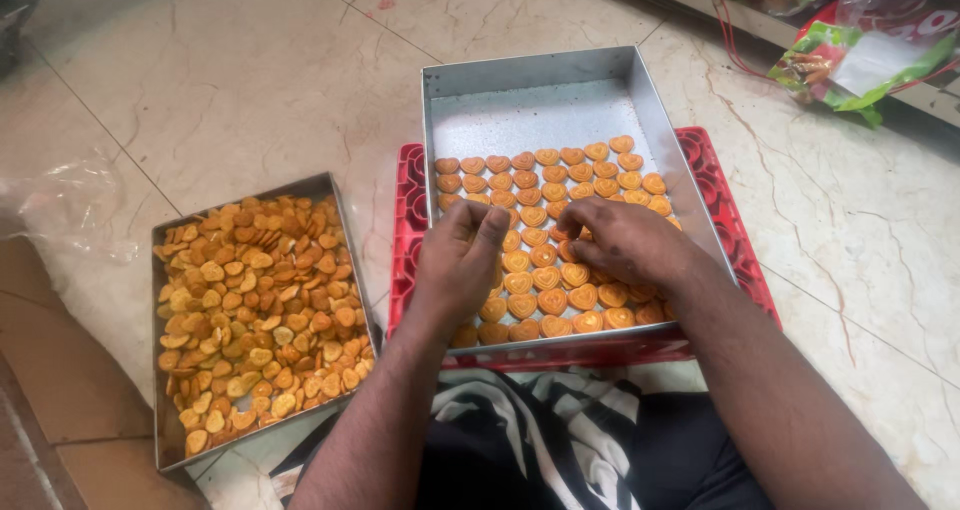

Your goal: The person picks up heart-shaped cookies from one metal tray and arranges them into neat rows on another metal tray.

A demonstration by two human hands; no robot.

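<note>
A metal tray point(540, 110) rests on a red plastic crate point(410, 210) on the floor. Its near half is lined with rows of orange heart-shaped biscuits point(560, 175). My left hand point(455, 260) hovers over the tray's left side, fingers bunched and pinched together at the biscuits. My right hand point(620, 240) lies palm down over the middle rows, fingertips curled onto a biscuit. Whether either hand grips a biscuit is hidden by the fingers.
A second metal tray point(165, 240) heaped with several loose heart biscuits sits on the tiled floor to the left. Clear plastic wrap point(70, 220) lies further left. Bagged goods point(860, 55) sit at the top right. My legs in dark cloth fill the bottom edge.
</note>
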